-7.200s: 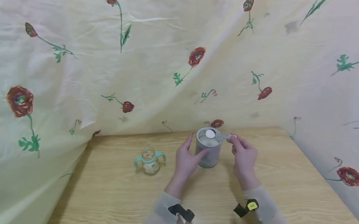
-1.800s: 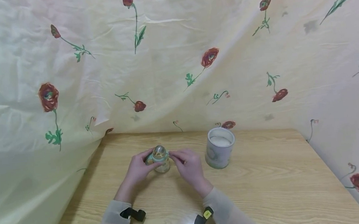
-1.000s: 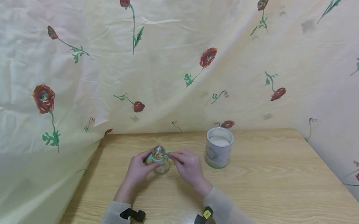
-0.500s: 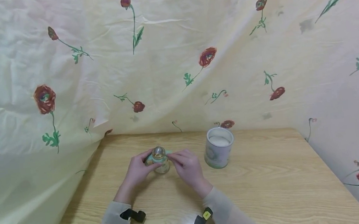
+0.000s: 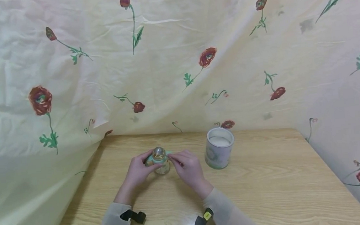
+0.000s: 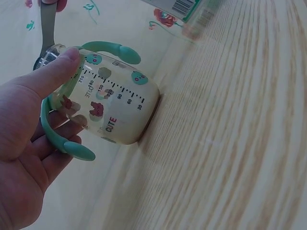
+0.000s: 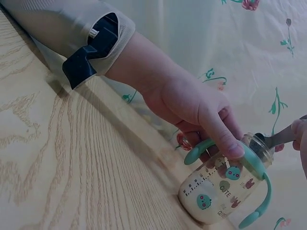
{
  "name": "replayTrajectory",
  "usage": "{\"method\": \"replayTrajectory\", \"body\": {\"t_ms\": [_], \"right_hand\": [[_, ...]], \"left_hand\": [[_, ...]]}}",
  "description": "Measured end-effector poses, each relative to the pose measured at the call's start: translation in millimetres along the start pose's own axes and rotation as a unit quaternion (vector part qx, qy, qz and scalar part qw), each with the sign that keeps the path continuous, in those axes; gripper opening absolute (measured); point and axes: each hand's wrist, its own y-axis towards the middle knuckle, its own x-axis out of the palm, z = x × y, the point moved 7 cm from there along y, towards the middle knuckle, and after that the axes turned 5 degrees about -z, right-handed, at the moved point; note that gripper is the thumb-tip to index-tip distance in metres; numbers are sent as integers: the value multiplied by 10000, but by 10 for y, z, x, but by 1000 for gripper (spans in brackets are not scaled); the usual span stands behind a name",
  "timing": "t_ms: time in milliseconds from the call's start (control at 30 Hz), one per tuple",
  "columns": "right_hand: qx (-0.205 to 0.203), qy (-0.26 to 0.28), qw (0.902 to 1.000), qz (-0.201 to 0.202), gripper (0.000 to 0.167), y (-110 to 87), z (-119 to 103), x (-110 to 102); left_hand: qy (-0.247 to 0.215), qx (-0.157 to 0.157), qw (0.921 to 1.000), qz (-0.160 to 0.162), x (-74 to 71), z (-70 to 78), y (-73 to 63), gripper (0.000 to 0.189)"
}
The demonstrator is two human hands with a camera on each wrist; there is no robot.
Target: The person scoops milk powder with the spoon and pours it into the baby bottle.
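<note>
My left hand (image 5: pixel 140 169) grips a clear baby bottle (image 6: pixel 117 103) around its neck, thumb on the near side. The bottle stands upright on the table and has two mint-green handles, printed cartoon figures and a measuring scale. Pale contents show in its lower part. With thumb and fingers, my right hand (image 5: pixel 189 165) pinches the grey handle of a spoon (image 6: pixel 48 28). The spoon's bowl (image 5: pixel 159 152) is at the bottle's mouth, rounded underside facing up. At the right edge of the right wrist view, only part of my right hand (image 7: pixel 301 139) shows.
To the right of my right hand stands an open can (image 5: pixel 219 153) with white powder inside. The wooden table (image 5: pixel 269 176) is bordered at the back and sides by a hanging cream cloth (image 5: pixel 170 74) printed with red flowers.
Since the earliest frame, my left hand has let go of the can and taken hold of the bottle. The spoon, then full of white powder over the can, has moved left and turned over.
</note>
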Motion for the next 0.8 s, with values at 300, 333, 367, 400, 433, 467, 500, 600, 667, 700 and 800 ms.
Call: {"method": "replayTrajectory", "body": {"t_ms": [300,333,367,400,433,467,500,600,667,700,800], "right_hand": [[92,-30,9999,59,14,-7,40,1],[97,-27,9999,50,14,-6,42,1],[81,-23,10000,47,14,-5,41,-2],[88,-15,10000,34,15,-3,43,-4],[90,-9,10000,24,15,-1,44,-5],[102,7,9999,17,14,1,47,-6],[122,30,9999,15,14,3,51,-8],[259,97,9996,51,13,10,68,-16],[400,197,9989,115,12,13,87,-24],[476,255,9984,168,11,15,97,-32],[746,538,9952,322,9,21,129,-55]], "left_hand": [[-19,-84,10000,15,6,6,6,70],[-23,-87,10000,14,7,8,7,70],[-29,-86,10000,7,8,11,8,71],[-24,-94,10000,8,8,10,9,71],[-29,-100,9999,6,10,10,9,71],[-32,-104,9999,4,11,10,10,71],[-47,-106,9999,4,12,9,10,71],[-45,-122,9999,-1,8,13,15,70],[-37,-132,9999,6,5,13,19,70],[-37,-135,9999,13,2,16,20,70],[-6,-166,9999,39,-4,16,22,70]]}}
